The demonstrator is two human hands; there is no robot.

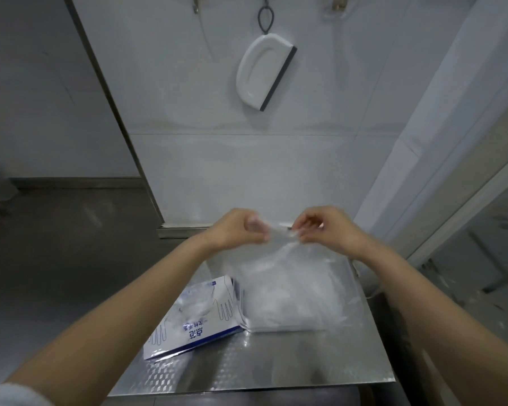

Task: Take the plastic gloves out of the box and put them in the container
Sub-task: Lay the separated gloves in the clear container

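Grip: left hand point(241, 230) and right hand point(326, 230) each pinched the plastic gloves point(288, 250) at mid-frame, fingers clamped on the thin film | Place: film hung over the pale container point(288, 309), lower centre-right, likely to drop straight in; box point(194, 317) lay just left, within reach

Rear wall point(247, 165) of large glossy white tiles; a white-handled squeegee point(263, 73) with a dark blade hangs on it by a dark loop point(265, 20). A metal corner strip point(112, 112) separates it from a greyer, shaded wall point(27, 98) at left, edged by dark skirting point(71, 182) above a grey floor point(56, 259). Foreground: steel table point(247, 367) with an embossed diamond pattern. Right: pale frame point(452, 142) and glazed panel point(487, 259). Lighting is soft and diffuse.
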